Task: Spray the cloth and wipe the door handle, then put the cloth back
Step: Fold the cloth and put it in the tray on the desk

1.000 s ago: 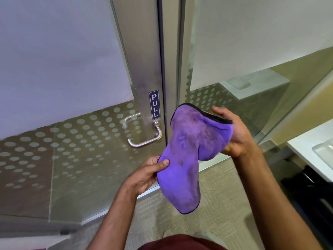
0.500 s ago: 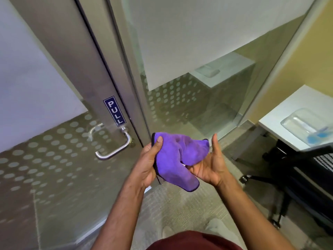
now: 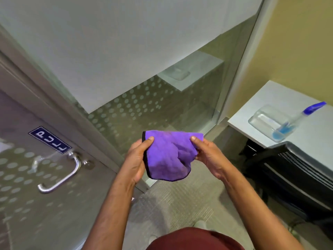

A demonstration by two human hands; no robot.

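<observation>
Item: purple cloth (image 3: 169, 156), black-edged, folded over on itself into a compact bundle and held in mid-air in front of the person, carried by nothing but the hands. Left hand (image 3: 137, 159) grips its left edge, thumb on the upper face near the top corner, fingers hidden behind the fabric. Right hand (image 3: 207, 156) pinches the right edge the same way, thumb on top; the remaining fingers cannot be made out. Change noted: a second ago the cloth hung long and loose between the hands, close to the door handle (image 3: 61, 175); it has since been gathered and doubled, and the view has swung right, so the handle now lies well apart at the lower left, below the blue PULL sign (image 3: 49, 139). Judged meaning: wiping looks finished, and the folding prepares the cloth for its return. Likely destination: the white table (image 3: 310, 138) at the right, where a clear tray (image 3: 263, 118) sits near the front left corner with a spray bottle (image 3: 297, 120) lying half in it, blue nozzle towards the back edge. A black chair (image 3: 292, 177) stands against the table's front edge, between person and tray. Remaining: carry the cloth across and set it down.
</observation>
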